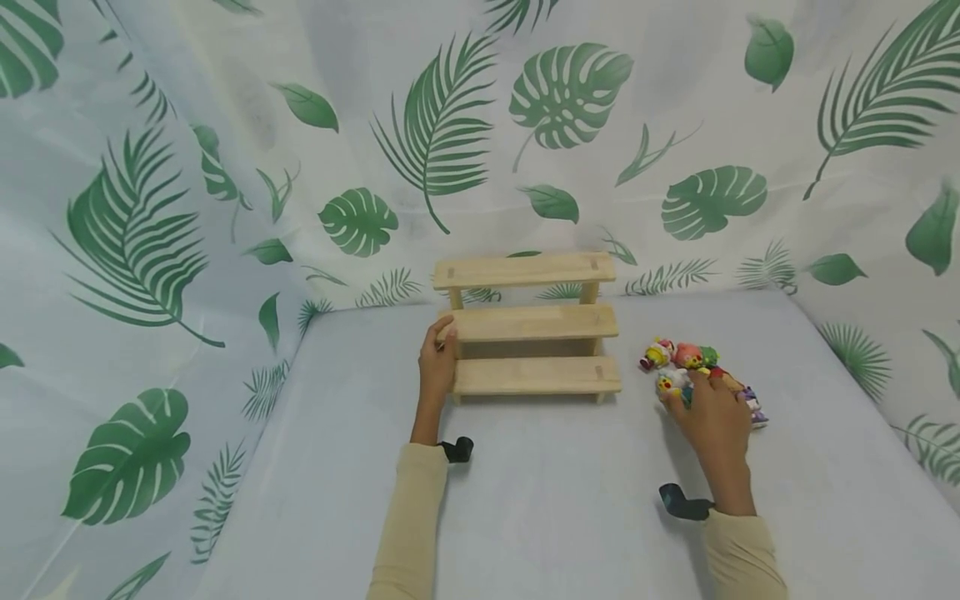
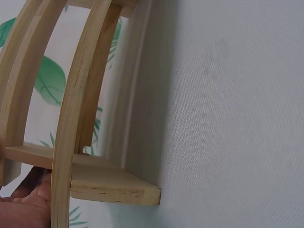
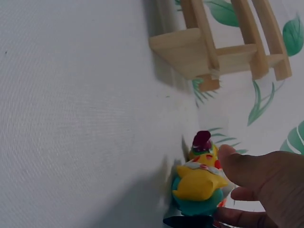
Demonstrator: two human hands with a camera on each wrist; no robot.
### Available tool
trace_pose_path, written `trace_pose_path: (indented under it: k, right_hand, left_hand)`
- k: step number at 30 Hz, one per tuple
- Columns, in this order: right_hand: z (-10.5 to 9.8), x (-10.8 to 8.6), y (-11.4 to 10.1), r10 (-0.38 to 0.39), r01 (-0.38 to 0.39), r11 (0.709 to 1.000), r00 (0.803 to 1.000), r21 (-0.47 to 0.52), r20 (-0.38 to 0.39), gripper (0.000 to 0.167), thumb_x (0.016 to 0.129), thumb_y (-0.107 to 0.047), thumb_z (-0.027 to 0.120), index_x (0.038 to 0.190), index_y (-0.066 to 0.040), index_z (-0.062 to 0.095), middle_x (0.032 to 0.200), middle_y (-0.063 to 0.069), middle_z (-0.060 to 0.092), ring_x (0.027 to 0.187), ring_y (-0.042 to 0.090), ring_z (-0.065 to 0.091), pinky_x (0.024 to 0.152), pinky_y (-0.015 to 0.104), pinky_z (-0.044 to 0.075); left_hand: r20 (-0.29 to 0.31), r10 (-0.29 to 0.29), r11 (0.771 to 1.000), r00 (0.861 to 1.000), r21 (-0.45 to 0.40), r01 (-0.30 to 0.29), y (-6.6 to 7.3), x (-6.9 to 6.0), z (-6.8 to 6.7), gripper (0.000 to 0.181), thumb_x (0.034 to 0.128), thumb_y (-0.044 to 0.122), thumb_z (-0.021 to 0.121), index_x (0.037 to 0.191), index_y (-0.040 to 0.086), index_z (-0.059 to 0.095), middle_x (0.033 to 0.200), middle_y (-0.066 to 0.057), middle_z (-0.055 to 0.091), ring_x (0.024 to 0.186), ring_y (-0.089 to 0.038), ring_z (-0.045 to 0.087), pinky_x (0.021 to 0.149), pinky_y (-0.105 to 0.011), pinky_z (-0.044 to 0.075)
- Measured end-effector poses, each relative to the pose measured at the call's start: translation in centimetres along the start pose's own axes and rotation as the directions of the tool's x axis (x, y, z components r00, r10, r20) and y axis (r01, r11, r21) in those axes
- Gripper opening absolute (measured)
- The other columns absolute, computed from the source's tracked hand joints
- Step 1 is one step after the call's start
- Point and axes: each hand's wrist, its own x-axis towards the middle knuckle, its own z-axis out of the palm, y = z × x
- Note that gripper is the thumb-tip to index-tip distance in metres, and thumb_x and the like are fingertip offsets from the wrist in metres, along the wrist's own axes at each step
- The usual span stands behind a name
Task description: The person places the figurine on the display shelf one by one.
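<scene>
Pale wood, with straight grain running along its planks, makes up the three-tiered stand [image 1: 534, 323]; its shelves are flat slats, slightly rounded at the corners. It stands on a white cloth [image 1: 540, 500] with a fine woven texture, in front of a smooth hanging sheet [image 1: 457, 50] printed with green leaves. My left hand [image 1: 437, 362] grips the left end of the middle shelf, thumb at the front edge.

Well apart from it, to the right of the stand, my right hand [image 1: 712, 417] is over a cluster of small toy figures [image 1: 688, 356] — rounded, glossy, brightly coloured. They lie close together just beyond and under my fingers, a yellow-and-teal one [image 3: 197, 184] next to my thumb. Thumb and fingers are spread — I can't tell whether they touch any figure.
</scene>
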Motion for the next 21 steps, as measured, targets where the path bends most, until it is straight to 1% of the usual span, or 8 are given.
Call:
trace_pose_path:
  k: [2,6,7,10,13,16,19,21]
  right_hand:
    - [0.2,0.1,-0.1,0.008,-0.008,1.0,1.0,-0.02,0.005,0.057,0.088,-0.029,0.07,0.124,0.012,0.053,0.114,0.037,0.055,0.102,0.053,0.054,0.089,0.067,0.039]
    - [0.5,0.5,-0.1,0.013,-0.013,0.999,1.0,-0.041,0.005,0.055,0.087,-0.03,0.07,0.117,0.014,0.056,0.109,0.036,0.057,0.1,0.052,0.056,0.092,0.069,0.035]
    - [0.5,0.6,-0.1,0.008,-0.008,0.999,1.0,-0.044,-0.003,0.053,0.087,-0.03,0.071,0.113,0.014,0.057,0.106,0.036,0.059,0.097,0.052,0.057,0.092,0.069,0.034]
    - [0.7,1.1,-0.2,0.009,-0.009,0.999,1.0,-0.042,-0.002,0.049,0.085,-0.031,0.074,0.101,0.013,0.059,0.094,0.033,0.061,0.087,0.05,0.059,0.093,0.07,0.032]
    - [0.7,1.5,-0.3,0.027,-0.026,0.999,1.0,-0.04,0.011,0.046,0.083,-0.032,0.076,0.089,0.011,0.059,0.074,0.026,0.06,0.071,0.043,0.057,0.094,0.07,0.031]
    - [0.8,1.8,-0.6,0.048,-0.047,0.998,0.998,-0.033,0.029,0.045,0.082,-0.03,0.077,0.087,0.011,0.06,0.067,0.021,0.058,0.069,0.042,0.056,0.097,0.069,0.029]
    - [0.9,1.9,-0.8,0.053,-0.053,0.998,0.998,-0.015,0.024,0.045,0.082,-0.029,0.076,0.089,0.013,0.061,0.07,0.024,0.061,0.075,0.045,0.056,0.092,0.065,0.033]
    - [0.7,1.8,-1.0,0.06,-0.06,0.998,0.998,0.008,0.015,0.046,0.083,-0.029,0.076,0.097,0.013,0.063,0.077,0.027,0.063,0.077,0.046,0.055,0.083,0.059,0.039]
  left_hand:
    - [-0.004,0.004,1.0,1.0,0.002,-0.004,-0.1,-0.1,0.0,0.033,0.1012,0.037,0.053,0.132,0.026,0.058,0.122,-0.01,0.063,0.085,-0.017,0.056,0.08,-0.034,0.048]
    - [-0.011,0.027,1.0,1.0,0.004,-0.027,-0.3,-0.1,0.1,0.034,0.1009,0.037,0.053,0.133,0.025,0.058,0.128,-0.009,0.062,0.087,-0.02,0.059,0.082,-0.038,0.049]
    - [-0.014,0.035,0.999,0.999,0.005,-0.035,-0.3,-0.1,0.1,0.035,0.1009,0.037,0.053,0.133,0.024,0.058,0.129,-0.009,0.062,0.086,-0.02,0.059,0.082,-0.037,0.05]
    - [-0.023,0.054,0.999,0.998,0.002,-0.054,-0.3,0.0,0.2,0.035,0.1009,0.037,0.053,0.133,0.023,0.058,0.119,-0.011,0.064,0.08,-0.016,0.057,0.076,-0.034,0.049]
    - [-0.031,0.071,0.997,0.997,-0.001,-0.071,-0.5,0.0,0.3,0.035,0.1011,0.037,0.053,0.133,0.023,0.058,0.102,-0.012,0.064,0.073,-0.011,0.053,0.069,-0.028,0.045]
    - [-0.04,0.082,0.997,0.996,-0.003,-0.082,-0.6,0.1,0.4,0.035,0.1011,0.037,0.053,0.132,0.023,0.058,0.092,-0.009,0.062,0.07,-0.009,0.051,0.066,-0.026,0.044]
    - [-0.047,0.09,0.996,0.995,0.0,-0.09,-0.7,0.1,0.4,0.034,0.1013,0.036,0.053,0.132,0.023,0.059,0.085,-0.009,0.061,0.067,-0.009,0.05,0.062,-0.026,0.043]
    - [-0.044,0.087,0.996,0.995,0.001,-0.087,-0.8,0.1,0.5,0.034,0.1015,0.036,0.052,0.132,0.023,0.059,0.082,-0.01,0.06,0.065,-0.009,0.049,0.06,-0.026,0.043]
